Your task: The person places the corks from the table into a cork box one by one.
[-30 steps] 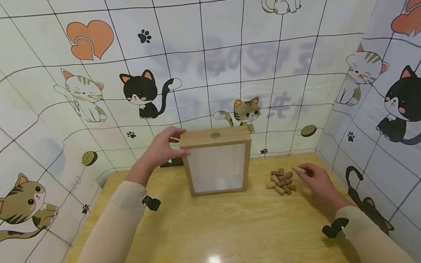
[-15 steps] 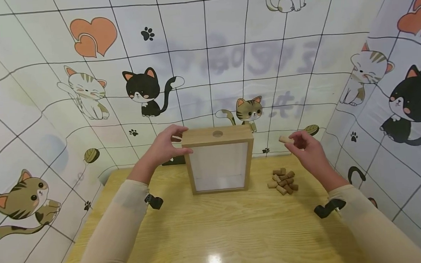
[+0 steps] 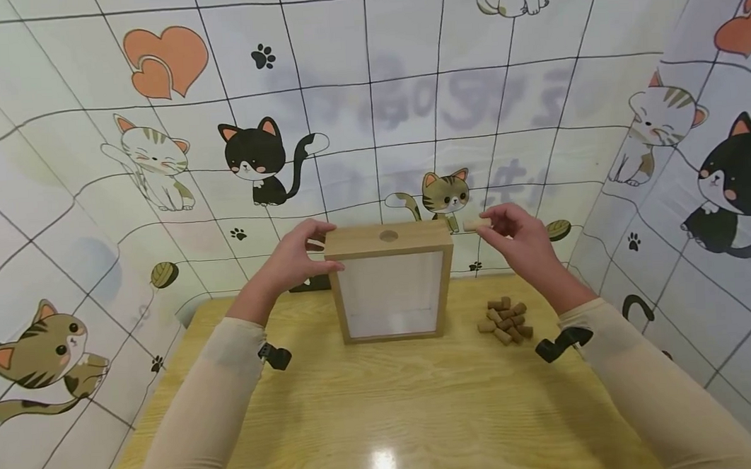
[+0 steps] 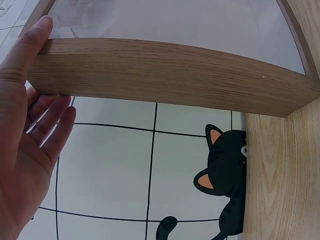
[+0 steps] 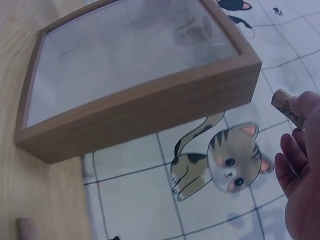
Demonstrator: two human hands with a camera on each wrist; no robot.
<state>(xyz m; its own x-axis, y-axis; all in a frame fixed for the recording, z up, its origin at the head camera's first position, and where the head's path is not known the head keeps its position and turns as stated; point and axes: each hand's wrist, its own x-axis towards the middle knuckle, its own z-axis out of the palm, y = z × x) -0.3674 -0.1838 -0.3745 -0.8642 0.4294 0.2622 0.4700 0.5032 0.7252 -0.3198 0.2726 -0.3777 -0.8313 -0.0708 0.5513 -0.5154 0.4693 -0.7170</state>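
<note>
A shallow wooden box (image 3: 391, 297) with a clear front panel stands upright near the back of the table, a round hole (image 3: 388, 236) in its top. My left hand (image 3: 294, 263) grips its upper left corner, thumb on the front and fingers behind; the left wrist view shows that thumb (image 4: 35, 42) on the frame's edge. To the right of the box and about level with its top, my right hand (image 3: 519, 241) pinches a cork (image 3: 477, 224) in the air. Printing shows on the cork (image 5: 288, 106) in the right wrist view. Several more corks (image 3: 506, 320) lie heaped on the table.
The light wooden table (image 3: 372, 405) runs back to a wall (image 3: 369, 121) covered in cat-patterned sheeting, which also closes both sides. A dark shape (image 3: 311, 283) shows at the table's back edge, left of the box.
My right hand has risen from beside the heap with a cork and moved left toward the top of the box. My left hand keeps its grip on the corner.
</note>
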